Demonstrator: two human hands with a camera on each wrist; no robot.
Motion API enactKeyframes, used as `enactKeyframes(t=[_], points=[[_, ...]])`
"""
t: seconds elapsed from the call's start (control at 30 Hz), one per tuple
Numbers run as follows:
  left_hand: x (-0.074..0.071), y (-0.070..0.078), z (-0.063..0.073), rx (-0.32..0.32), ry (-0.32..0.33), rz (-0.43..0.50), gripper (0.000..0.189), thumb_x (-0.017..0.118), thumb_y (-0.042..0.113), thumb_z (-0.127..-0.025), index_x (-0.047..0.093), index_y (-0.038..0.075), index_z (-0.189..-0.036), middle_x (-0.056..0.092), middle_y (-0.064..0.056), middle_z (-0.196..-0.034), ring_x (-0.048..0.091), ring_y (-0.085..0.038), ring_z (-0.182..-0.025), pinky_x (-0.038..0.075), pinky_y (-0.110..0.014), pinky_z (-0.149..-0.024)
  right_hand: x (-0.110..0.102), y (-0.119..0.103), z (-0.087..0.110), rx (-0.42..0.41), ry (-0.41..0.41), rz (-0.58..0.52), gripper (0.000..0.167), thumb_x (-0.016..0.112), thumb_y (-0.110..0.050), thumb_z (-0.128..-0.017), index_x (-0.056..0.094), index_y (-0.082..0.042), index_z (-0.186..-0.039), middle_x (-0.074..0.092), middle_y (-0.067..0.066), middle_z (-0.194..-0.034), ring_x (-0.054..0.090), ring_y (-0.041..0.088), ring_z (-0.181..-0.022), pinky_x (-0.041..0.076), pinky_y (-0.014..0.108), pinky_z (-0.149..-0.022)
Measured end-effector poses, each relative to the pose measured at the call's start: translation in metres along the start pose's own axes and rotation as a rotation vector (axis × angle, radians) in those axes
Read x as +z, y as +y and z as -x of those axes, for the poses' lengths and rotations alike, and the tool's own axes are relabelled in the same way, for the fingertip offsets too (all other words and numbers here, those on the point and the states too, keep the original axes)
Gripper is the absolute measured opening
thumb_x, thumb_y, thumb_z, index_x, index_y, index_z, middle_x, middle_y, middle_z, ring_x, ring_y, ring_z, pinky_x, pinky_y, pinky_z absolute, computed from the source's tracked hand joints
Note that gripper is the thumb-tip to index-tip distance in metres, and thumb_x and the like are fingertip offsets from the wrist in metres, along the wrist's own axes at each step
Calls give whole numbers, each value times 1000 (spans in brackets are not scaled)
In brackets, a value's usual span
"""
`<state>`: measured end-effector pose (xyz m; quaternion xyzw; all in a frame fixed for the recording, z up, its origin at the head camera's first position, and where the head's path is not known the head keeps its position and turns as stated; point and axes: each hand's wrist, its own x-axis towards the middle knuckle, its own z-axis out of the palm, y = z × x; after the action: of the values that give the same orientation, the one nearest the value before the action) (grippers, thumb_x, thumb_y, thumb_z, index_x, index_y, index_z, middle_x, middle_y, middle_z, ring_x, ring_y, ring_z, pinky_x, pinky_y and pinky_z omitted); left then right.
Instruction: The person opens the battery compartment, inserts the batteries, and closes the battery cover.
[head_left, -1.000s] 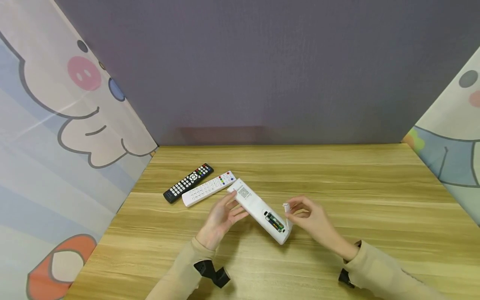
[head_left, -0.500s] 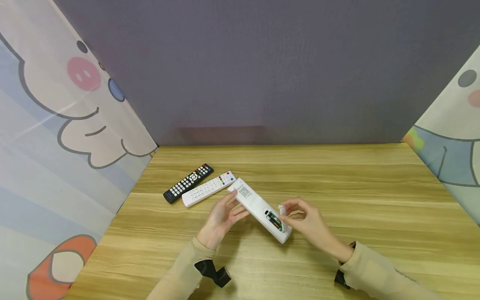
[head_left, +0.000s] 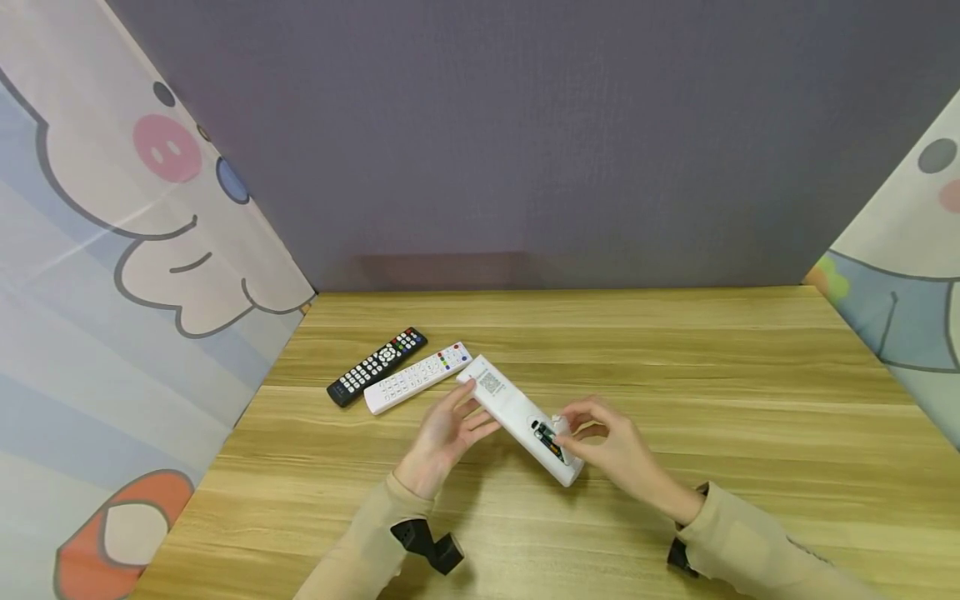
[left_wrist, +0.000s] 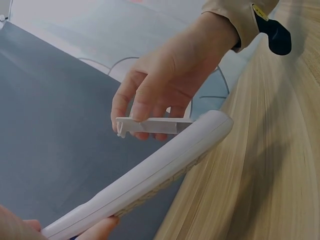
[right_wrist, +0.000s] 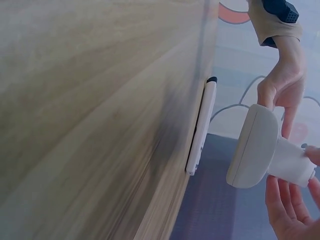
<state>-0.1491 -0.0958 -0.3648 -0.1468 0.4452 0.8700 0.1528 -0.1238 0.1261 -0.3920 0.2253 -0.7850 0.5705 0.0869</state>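
Note:
My left hand (head_left: 440,437) grips a white remote control (head_left: 510,408) near its far end, back side up, with a printed square code on it. The battery compartment (head_left: 550,440) near the other end is uncovered and shows batteries inside. Between thumb and fingers, my right hand (head_left: 611,442) pinches the white battery cover (left_wrist: 157,125). In the left wrist view, one end of the cover meets the remote's near end and the rest tilts up from its back. The right wrist view shows the cover (right_wrist: 292,162) standing out from the remote's end (right_wrist: 255,147).
A black remote (head_left: 377,367) and a second white remote (head_left: 417,378) lie side by side, buttons up, at the left of the wooden table (head_left: 712,367). A dark grey panel (head_left: 555,150) stands behind the table, with cartoon-printed cloth (head_left: 82,333) at the sides.
My right hand has moved slightly left with the cover, which has tilted down towards the battery compartment. My left hand and its remote are nearly still.

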Motion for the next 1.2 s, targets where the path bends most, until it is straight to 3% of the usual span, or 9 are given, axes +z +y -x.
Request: enactKeyframes(t=[0.33, 0.7, 0.97, 1.2], points=[[1, 0, 1, -3, -13, -20, 20, 47, 14, -91, 47, 5, -109, 52, -12, -102, 60, -25, -82, 47, -46, -87, 2, 3, -2, -125, -37, 153, 30, 74, -8, -69, 61, -5, -96, 58, -1, -89, 55, 10, -74, 54, 27, -64], [4, -1, 1, -7, -20, -58, 21, 49, 16, -90, 48, 5, -109, 54, -12, -100, 61, -24, -80, 49, -43, -84, 1, 3, -3, -114, -116, 218, 29, 73, -16, -71, 63, -13, -99, 54, -5, -89, 53, 12, -78, 53, 29, -67], [5, -2, 3, -8, -23, -36, 24, 48, 15, -90, 46, 4, -111, 51, -14, -104, 61, -26, -82, 48, -45, -86, 1, 5, -3, -48, -216, 201, 29, 69, -17, -76, 61, -11, -103, 51, 5, -101, 53, 17, -83, 53, 24, -66], [5, -1, 3, -12, -27, -17, 21, 47, 14, -91, 46, 4, -110, 51, -13, -103, 61, -25, -81, 47, -46, -87, -1, 5, 0, -113, -289, 279, 40, 68, -15, -77, 54, -9, -113, 49, 11, -110, 54, 20, -87, 53, 22, -68]])
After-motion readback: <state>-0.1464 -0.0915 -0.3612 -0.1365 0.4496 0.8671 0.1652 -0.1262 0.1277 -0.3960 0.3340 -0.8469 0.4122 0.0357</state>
